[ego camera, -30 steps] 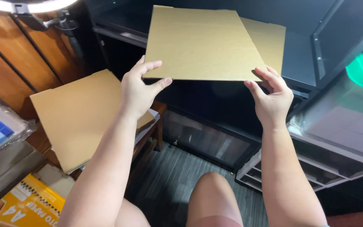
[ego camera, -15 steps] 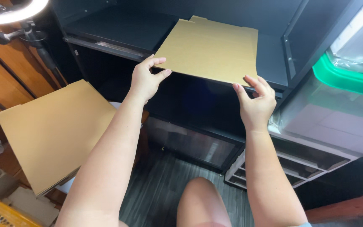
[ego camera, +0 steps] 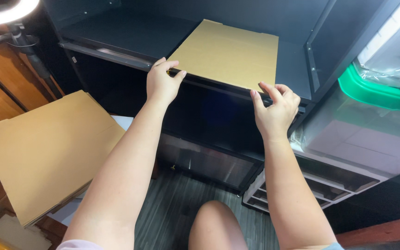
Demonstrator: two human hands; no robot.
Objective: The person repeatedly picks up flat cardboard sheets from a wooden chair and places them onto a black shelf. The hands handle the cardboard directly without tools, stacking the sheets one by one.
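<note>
Brown cardboard sheet (ego camera: 230, 53) lies flat on the black shelf (ego camera: 130, 34) in the upper middle of the frame. We hold it by its near edge with both hands. Our left hand (ego camera: 161, 83) grips the near left corner, with the fingers curled close together over the top of the edge. Our right hand (ego camera: 275, 109) is at the near right corner, with the fingertips (ego camera: 261, 89) pinching the edge there and the other fingers bent. A stack of more cardboard sheets (ego camera: 47, 150) sits at the lower left of the frame, well apart from the shelf. A clear bin with a green lid (ego camera: 376, 88) is at the right. Our knee (ego camera: 216, 227) shows at the bottom.
</note>
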